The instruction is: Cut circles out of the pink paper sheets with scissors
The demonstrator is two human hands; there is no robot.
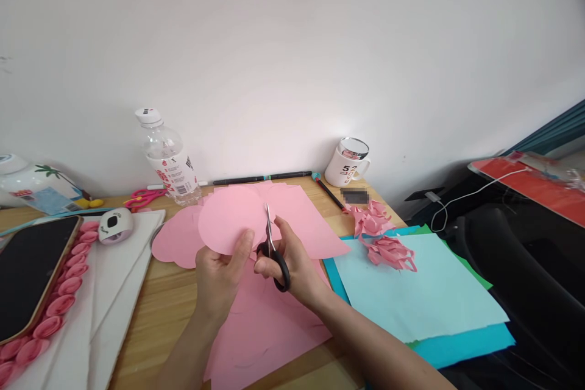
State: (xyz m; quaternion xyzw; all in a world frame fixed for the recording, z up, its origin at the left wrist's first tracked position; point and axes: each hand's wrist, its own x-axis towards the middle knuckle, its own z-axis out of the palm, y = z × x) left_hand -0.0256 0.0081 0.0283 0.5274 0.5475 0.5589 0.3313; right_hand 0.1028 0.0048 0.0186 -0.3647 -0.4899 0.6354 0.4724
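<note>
My left hand (219,274) pinches the lower edge of a round pink paper piece (228,219), thumb on top, holding it up over the desk. My right hand (287,262) grips black-handled scissors (273,250), fingers through the loops. The blades point up and bite into the right edge of the pink piece. Below both hands lie larger pink paper sheets (269,323) on the wooden desk (169,298).
Light blue, teal and green sheets (425,298) lie at right with curled pink scraps (388,244) on them. A water bottle (167,158), white mug (347,164), pens and pink scissors stand along the wall. At left, a phone (31,274), pink petals and white board.
</note>
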